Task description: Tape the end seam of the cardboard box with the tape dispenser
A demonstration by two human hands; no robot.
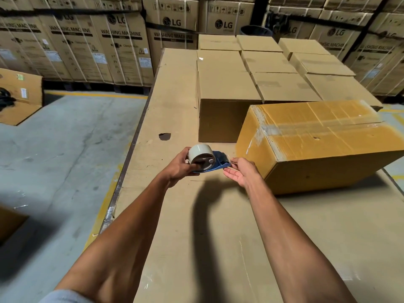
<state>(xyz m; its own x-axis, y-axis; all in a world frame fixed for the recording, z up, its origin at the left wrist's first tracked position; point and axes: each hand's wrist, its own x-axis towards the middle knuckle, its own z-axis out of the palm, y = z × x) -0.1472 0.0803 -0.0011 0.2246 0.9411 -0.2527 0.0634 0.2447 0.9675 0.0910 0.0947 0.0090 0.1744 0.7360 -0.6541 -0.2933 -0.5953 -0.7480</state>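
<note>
A blue tape dispenser (pixel 213 161) with a pale roll of tape sits in my left hand (pixel 180 168), which grips it from the left side. My right hand (pixel 241 172) is at the dispenser's front tip, palm up, fingertips pinching at the tape end there. Just right of my hands lies the yellow-brown cardboard box (pixel 328 147), its top seam covered with clear tape. The box's near left end faces my hands, with a strip of tape folded down over its upper edge.
The box rests on a large flat cardboard-covered work surface (pixel 196 226) with a small hole (pixel 165 136). Several plain closed boxes (pixel 225 88) stand behind. Stacks of washing machine cartons (pixel 122 44) line the back. Concrete floor (pixel 54 160) lies to the left.
</note>
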